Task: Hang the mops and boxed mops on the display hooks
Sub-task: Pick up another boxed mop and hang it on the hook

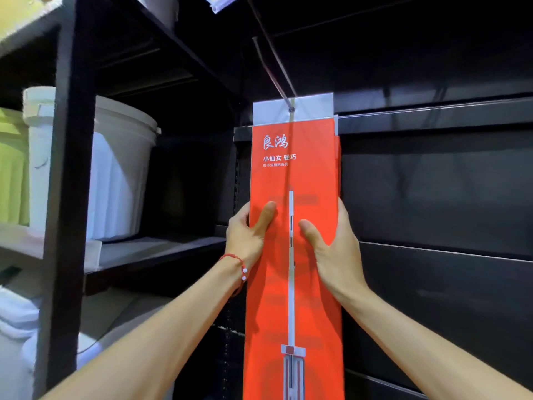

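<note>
**Progress.** Found one boxed mop [291,174] on the display hook [274,70], threaded through the punched hole in its white header tab [311,111] and hanging upright against the dark back panel [432,183]. Judged hung but not yet released.

- Gripped at mid-height from both sides.
- Left hand [245,235], wearing a red cord bracelet [235,259]: closed on the left edge of the carton, thumb flat on the front face, the rest wrapped behind and out of sight.
- Right hand [336,249]: closed likewise on the right edge, thumb on the front, fingers [344,215] curled round the side.
- Noted a second red edge [337,145] just behind the carton on the right. Cannot tell whether it is a further box on the same hook.
- Seen no loose mops and no other loaded hooks, so unable to judge the stock left to hang.
- Outstanding for this item, by estimate: letting go and checking for a square hang.

**Markings.**
- Read in white brush script near the top: 良鸿.
- Read below it: 小仙女 轻巧.
- Found a smaller line beneath, too fine to read with confidence.
- Printed down the centre: a white-handled flat mop.

**Surroundings.** Recorded white buckets [121,168] and a green container [11,168] on the left-hand shelving [72,140].
</note>
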Available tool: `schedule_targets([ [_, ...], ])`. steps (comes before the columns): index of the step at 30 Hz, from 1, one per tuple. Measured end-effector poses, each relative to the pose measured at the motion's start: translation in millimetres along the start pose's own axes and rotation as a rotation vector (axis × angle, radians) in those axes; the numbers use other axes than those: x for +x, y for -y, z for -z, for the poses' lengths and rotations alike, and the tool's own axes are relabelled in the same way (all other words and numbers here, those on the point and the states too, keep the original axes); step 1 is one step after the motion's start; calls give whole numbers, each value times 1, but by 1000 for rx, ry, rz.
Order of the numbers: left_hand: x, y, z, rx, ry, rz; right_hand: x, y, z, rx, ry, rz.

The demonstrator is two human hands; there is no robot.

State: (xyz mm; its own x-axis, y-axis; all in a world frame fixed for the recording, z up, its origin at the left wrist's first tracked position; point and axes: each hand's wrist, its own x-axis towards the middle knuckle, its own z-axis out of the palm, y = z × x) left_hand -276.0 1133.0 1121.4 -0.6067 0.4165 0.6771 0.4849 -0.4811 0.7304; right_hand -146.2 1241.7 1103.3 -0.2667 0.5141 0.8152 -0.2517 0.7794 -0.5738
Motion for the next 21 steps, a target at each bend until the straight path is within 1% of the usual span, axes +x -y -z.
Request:
schedule_targets([
  [6, -11, 33, -14, -13, 38, 91, -15, -23, -3, -7, -23, 23],
  [13, -35, 86, -7, 21, 70, 126, -52, -66, -13, -44, 29, -87],
  [16, -37, 92, -3, 10, 88, 126, -52, -70, -11, -87, 34, -74],
  [19, -40, 92, 0, 16, 169, 126, -50, -71, -8, -130, 33, -64],
  [21, -42, 90, 3, -45, 188, 177, -51, -72, -8, -148, 38, -71],
])
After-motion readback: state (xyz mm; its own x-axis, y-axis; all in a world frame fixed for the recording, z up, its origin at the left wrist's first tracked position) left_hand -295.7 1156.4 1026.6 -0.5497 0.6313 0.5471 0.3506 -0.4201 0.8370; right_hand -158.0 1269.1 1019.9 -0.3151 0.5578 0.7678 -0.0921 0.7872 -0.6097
